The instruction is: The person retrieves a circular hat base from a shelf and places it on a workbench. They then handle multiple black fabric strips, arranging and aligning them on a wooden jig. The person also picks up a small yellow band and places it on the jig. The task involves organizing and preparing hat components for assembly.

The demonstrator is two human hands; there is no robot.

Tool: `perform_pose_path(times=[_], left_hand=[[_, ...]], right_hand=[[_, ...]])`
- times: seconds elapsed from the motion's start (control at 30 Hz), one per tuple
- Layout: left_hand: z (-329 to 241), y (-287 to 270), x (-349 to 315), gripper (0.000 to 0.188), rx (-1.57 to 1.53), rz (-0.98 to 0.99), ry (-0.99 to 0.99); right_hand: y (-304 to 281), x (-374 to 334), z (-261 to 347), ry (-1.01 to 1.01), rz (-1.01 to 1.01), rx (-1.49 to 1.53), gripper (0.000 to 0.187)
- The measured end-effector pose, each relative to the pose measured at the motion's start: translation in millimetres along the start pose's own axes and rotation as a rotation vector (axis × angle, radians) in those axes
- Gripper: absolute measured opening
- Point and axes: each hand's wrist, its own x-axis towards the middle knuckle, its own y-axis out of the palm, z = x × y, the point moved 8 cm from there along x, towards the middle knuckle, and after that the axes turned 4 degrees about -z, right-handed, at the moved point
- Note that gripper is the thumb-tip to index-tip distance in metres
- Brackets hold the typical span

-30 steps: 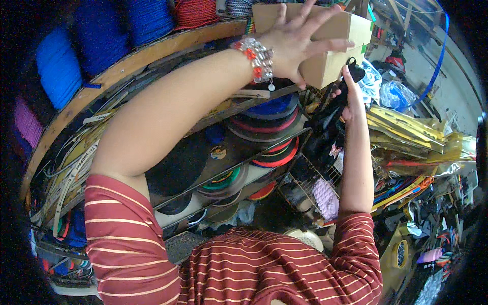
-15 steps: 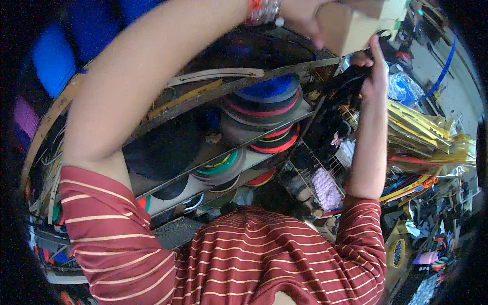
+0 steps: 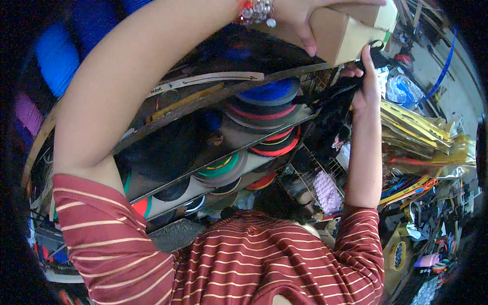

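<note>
High at the upper right is a tan cardboard box (image 3: 351, 40), tilted and partly cut off by the picture's top edge. My left hand (image 3: 300, 20), with beaded bracelets at its wrist, grips the box from the left, thumb pressed along its side. Just under the box's right side is my right hand (image 3: 368, 84), thumb up and fingers curled round black strap-like material (image 3: 338, 99). A loop of it shows beside the thumb. Some of the right fingers are hidden behind the box and the dark material.
Below my arms, shelves hold rolls of coloured band (image 3: 267, 104). A wire rack (image 3: 317, 170) with a lilac bundle (image 3: 327, 190) stands right of them. Yellow flat packs (image 3: 417, 127) and a clear plastic bag (image 3: 401, 89) lie farther right. Large blue spools (image 3: 56, 56) are at the upper left.
The box and both my hands have shifted slightly left and down in the picture. My left hand now lies farther over the box, its fingers stretched across the top.
</note>
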Motion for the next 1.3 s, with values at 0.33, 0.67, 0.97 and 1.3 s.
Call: perform_pose_path(times=[0.33,0.67,0.97,1.3], left_hand=[[4,12,-2,0.119,-0.064,0.031,-0.032],[12,-3,6,0.121,-0.106,0.189,-0.152],[4,41,-44,0.122,-0.103,0.188,-0.067],[-8,-16,-43,0.102,-0.13,0.132,-0.168]], right_hand=[[-14,13,-14,0.043,-0.054,0.035,0.024],[3,3,10,0.022,-0.043,0.041,0.025],[-30,4,-36,-0.025,-0.149,-0.639,0.026],[-39,-82,-40,0.081,-0.148,-0.262,0.011]])
